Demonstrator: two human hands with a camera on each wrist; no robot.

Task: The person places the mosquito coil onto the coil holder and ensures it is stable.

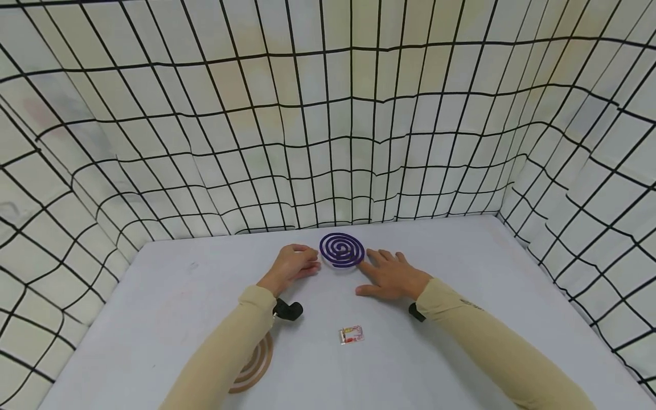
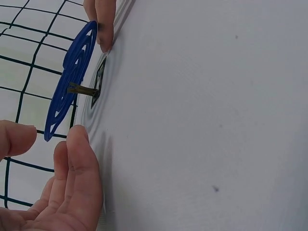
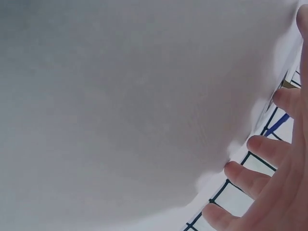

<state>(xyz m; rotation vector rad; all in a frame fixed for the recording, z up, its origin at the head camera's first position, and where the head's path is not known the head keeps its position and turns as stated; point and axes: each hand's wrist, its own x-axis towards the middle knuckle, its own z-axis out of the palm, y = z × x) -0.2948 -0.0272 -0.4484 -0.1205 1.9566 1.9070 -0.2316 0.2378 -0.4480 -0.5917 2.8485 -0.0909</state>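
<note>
A dark blue-purple mosquito coil (image 1: 342, 248) lies near the far edge of the white table. In the left wrist view the coil (image 2: 72, 67) sits raised on a small metal stand (image 2: 84, 90) above a flat base. My left hand (image 1: 292, 266) is at the coil's left side, thumb and fingers apart around its edge without visibly gripping it. On the other side my right hand (image 1: 392, 276) rests on the tabletop with fingers spread, its index fingertip close to the coil's right edge. Whether that fingertip touches the base is hard to tell.
A brown mosquito coil (image 1: 265, 364) lies at the near left, partly hidden under the left forearm. A small red-and-white packet (image 1: 351, 335) is on the table (image 1: 318, 376) near the middle. Black netting (image 1: 328, 142) over white sheeting encloses the back and sides.
</note>
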